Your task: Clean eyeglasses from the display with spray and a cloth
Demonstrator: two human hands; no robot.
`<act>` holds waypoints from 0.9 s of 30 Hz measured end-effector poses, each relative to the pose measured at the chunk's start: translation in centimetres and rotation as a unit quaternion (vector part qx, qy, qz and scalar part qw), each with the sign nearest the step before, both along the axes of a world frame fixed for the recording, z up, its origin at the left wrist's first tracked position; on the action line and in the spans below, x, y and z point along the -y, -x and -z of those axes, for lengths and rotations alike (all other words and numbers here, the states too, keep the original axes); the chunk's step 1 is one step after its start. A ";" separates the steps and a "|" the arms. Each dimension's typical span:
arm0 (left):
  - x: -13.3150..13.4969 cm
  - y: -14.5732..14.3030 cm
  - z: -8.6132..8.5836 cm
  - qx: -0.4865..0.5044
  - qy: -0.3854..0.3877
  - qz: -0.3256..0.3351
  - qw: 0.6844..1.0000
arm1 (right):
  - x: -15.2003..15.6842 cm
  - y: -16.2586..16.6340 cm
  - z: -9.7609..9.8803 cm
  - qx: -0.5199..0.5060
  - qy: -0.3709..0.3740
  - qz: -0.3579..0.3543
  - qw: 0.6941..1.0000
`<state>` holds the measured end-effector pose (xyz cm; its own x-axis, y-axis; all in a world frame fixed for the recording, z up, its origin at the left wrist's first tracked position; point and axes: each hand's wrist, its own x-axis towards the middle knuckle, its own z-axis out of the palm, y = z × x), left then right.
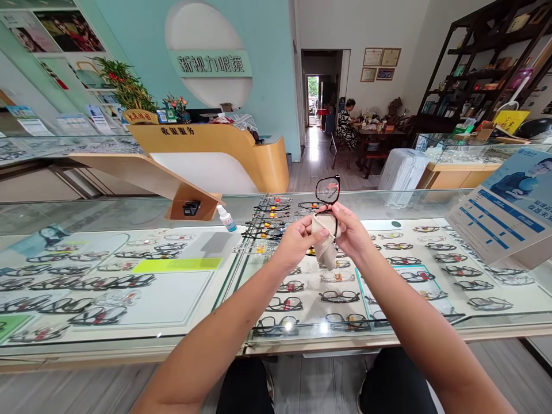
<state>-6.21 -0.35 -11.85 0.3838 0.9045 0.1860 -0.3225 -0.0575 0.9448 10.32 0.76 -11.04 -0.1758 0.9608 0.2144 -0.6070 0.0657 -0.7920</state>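
Above the glass counter I hold a pair of dark-framed eyeglasses (338,190) turned on end, one lens pointing up with a red mark on it. My left hand (299,242) is closed on a beige cleaning cloth (326,256), which is folded around the lower lens. My right hand (351,229) pinches the frame near its middle, beside the cloth. Behind my hands, several eyeglasses (271,215) lie in a row on the counter top. A small white spray bottle (226,218) with a blue label stands to the left of them.
Under the glass of the display counter (241,276) lie rows of eyeglasses. A slanted wooden stand (172,187) is at left, a blue-and-white sign (502,207) at right. Further back are a cashier desk (202,141), a wrapped box (403,175) and a seated person (346,123).
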 end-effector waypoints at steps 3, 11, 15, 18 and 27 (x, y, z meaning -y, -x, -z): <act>-0.1 0.1 0.4 -0.008 -0.009 0.028 1.000 | -0.1 0.0 0.1 0.005 -0.001 0.001 1.000; 0.4 -0.4 0.5 -0.017 -0.043 -0.014 0.999 | 0.2 0.4 0.4 0.005 0.006 -0.011 1.000; 0.8 -0.5 0.5 -0.028 -0.061 -0.086 0.994 | 0.7 1.2 0.4 -0.016 0.010 -0.025 0.999; 0.9 -0.5 0.4 -0.026 -0.077 -0.127 0.989 | 1.3 1.7 0.2 -0.021 0.010 -0.033 0.999; 0.8 -0.3 0.2 0.003 -0.094 -0.205 0.974 | 2.0 2.4 -0.4 -0.023 0.001 -0.034 0.999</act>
